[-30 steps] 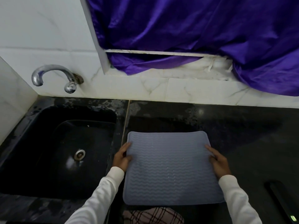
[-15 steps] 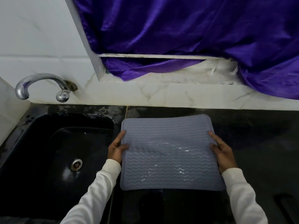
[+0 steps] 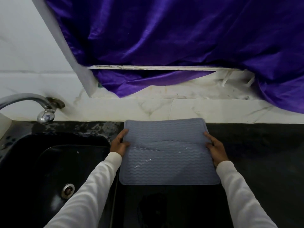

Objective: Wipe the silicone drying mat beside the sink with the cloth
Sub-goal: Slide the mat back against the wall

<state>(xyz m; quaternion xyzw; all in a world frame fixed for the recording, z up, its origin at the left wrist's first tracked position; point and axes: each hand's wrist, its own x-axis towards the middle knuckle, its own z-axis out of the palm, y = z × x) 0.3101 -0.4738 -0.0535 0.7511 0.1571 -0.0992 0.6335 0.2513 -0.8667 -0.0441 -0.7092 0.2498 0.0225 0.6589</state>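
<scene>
Mat (image 3: 167, 152) now farther back, against the backsplash (image 3: 164, 111).

there is one view only, from a wide-angle camera worn on the person's head. it looks forward and steeply down over the black table (image 3: 255, 153), close enough that both sleeved forearms rise from the bottom edge and the hands (image 3: 119, 143) sit near the middle of the frame. the sink (image 3: 24, 162) fills the lower left, the tap (image 3: 44, 111) the left edge, and the wall tiles (image 3: 164, 109) and purple curtain (image 3: 181, 38) the upper half. straight lines bend near the borders.
</scene>
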